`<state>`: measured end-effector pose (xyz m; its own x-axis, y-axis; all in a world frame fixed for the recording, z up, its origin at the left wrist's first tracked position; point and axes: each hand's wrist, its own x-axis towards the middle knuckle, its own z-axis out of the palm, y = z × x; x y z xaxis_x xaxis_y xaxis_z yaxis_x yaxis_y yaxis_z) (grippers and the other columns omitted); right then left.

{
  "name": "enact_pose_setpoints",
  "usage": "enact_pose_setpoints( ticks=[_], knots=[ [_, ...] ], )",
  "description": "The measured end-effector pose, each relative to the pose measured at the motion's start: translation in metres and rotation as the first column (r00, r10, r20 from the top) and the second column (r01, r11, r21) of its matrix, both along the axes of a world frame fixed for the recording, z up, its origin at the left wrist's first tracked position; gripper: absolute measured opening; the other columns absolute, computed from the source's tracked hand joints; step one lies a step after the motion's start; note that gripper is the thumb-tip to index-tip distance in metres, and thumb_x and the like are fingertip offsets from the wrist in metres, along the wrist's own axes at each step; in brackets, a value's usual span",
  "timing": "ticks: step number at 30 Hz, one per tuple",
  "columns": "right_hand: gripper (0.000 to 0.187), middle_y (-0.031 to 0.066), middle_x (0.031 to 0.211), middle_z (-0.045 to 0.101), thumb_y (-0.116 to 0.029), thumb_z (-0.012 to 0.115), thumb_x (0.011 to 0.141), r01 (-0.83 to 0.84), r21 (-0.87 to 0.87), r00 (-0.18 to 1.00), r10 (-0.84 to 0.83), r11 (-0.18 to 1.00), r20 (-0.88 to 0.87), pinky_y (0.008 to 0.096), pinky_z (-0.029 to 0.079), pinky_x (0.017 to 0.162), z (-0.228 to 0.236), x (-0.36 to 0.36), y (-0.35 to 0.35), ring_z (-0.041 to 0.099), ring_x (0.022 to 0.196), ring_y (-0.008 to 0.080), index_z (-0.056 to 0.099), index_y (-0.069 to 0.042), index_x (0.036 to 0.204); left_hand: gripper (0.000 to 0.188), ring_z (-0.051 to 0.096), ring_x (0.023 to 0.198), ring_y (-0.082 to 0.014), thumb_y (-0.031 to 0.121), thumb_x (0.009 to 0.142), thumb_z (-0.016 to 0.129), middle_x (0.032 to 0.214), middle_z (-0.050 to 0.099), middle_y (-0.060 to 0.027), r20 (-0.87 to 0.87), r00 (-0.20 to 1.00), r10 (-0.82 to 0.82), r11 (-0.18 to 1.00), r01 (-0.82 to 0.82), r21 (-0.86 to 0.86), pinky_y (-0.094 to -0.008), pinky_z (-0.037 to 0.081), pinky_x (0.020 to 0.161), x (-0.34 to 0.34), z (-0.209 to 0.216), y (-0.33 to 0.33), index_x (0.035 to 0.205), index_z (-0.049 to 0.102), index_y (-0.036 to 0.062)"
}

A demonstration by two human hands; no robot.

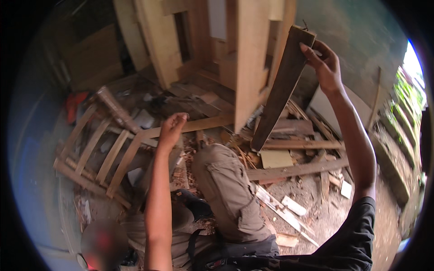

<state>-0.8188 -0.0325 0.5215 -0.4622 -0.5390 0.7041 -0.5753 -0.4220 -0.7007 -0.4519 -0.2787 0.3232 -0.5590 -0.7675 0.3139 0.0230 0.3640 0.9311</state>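
Observation:
My right hand (326,67) is raised at the upper right and grips the top end of a dark wooden board (282,88). The board slants down and to the left, its lower end near the scrap on the ground. A small bent dark piece, perhaps a nail, sticks up from its top. My left hand (172,128) is raised left of the middle, its fingers curled together in a pinch. Whatever is in them, if anything, is too small to make out. Behind that hand runs a wooden frame with slats (118,158).
Tall pale wooden panels (253,58) stand ahead, with scrap wood and splinters around their base. A beam (298,170) lies across the ground at the right. My bent knee (221,180) is in the middle. A blue surface (40,180) bounds the left, and a greenish wall (352,31) the right.

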Motion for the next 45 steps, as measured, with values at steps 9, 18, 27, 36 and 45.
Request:
enact_pose_setpoints(
  ticks=[9, 18, 27, 36, 45],
  knots=[
    [0.056, 0.0099, 0.105, 0.070, -0.036, 0.077, 0.088, -0.234, -0.040, 0.969, 0.230, 0.971, -0.088, 0.0271, 0.048, 0.090, 0.046, 0.196, -0.106, 0.064, 0.098, 0.0139, 0.062, 0.009, 0.119, 0.077, 0.056, 0.119, -0.0258, 0.069, 0.093, 0.048, 0.129, 0.060, -0.0124, -0.014, 0.825, 0.564, 0.697, -0.467, 0.544, -0.0439, 0.046, 0.098, 0.152, -0.157, -0.008, 0.129, 0.058, 0.0020],
    [0.040, 0.0061, 0.108, 0.067, -0.026, 0.072, 0.093, -0.624, -0.069, 0.780, 0.626, 0.778, 0.008, 0.0286, 0.049, 0.086, 0.021, 0.374, -0.157, 0.062, 0.099, 0.0128, 0.063, 0.002, 0.120, 0.104, 0.045, 0.131, -0.0322, 0.085, 0.085, 0.034, 0.147, 0.045, -0.0173, -0.152, 0.467, 0.871, 0.322, -0.309, 0.895, -0.0508, 0.030, 0.111, 0.232, -0.207, 0.055, 0.148, 0.038, 0.0031],
    [0.047, 0.0041, 0.108, 0.062, -0.035, 0.074, 0.090, -0.733, 0.014, 0.556, 0.586, 0.681, 0.589, 0.0406, 0.047, 0.088, -0.133, 0.369, -0.304, 0.057, 0.101, 0.0155, 0.059, -0.001, 0.118, 0.072, 0.043, 0.133, -0.0357, 0.058, 0.101, 0.032, 0.144, 0.049, -0.0178, -0.123, 0.142, 0.982, 0.153, -0.231, 0.961, -0.0466, 0.028, 0.114, 0.355, -0.205, 0.091, 0.138, 0.052, -0.0002],
    [0.087, 0.0138, 0.140, 0.048, -0.053, 0.077, 0.083, -0.772, 0.342, 0.485, 0.149, 0.536, 0.861, 0.0483, 0.048, 0.094, -0.307, 0.346, -0.359, 0.054, 0.122, 0.0289, 0.041, -0.001, 0.144, 0.061, 0.048, 0.130, -0.0327, 0.048, 0.099, 0.048, 0.143, 0.051, -0.0164, -0.008, 0.081, 0.997, 0.055, -0.598, 0.799, -0.0450, 0.034, 0.110, 0.414, -0.190, 0.074, 0.139, 0.053, 0.0017],
    [0.077, 0.0150, 0.135, 0.052, -0.040, 0.083, 0.080, -0.688, 0.527, 0.530, -0.152, 0.498, 0.835, 0.0470, 0.052, 0.091, -0.385, 0.372, -0.366, 0.057, 0.115, 0.0309, 0.048, -0.005, 0.139, 0.062, 0.056, 0.115, -0.0309, 0.053, 0.093, 0.059, 0.130, 0.057, -0.0174, -0.060, -0.039, 0.997, 0.012, -0.742, 0.670, -0.0422, 0.044, 0.099, 0.435, -0.212, 0.059, 0.126, 0.062, 0.0002]
  ],
)
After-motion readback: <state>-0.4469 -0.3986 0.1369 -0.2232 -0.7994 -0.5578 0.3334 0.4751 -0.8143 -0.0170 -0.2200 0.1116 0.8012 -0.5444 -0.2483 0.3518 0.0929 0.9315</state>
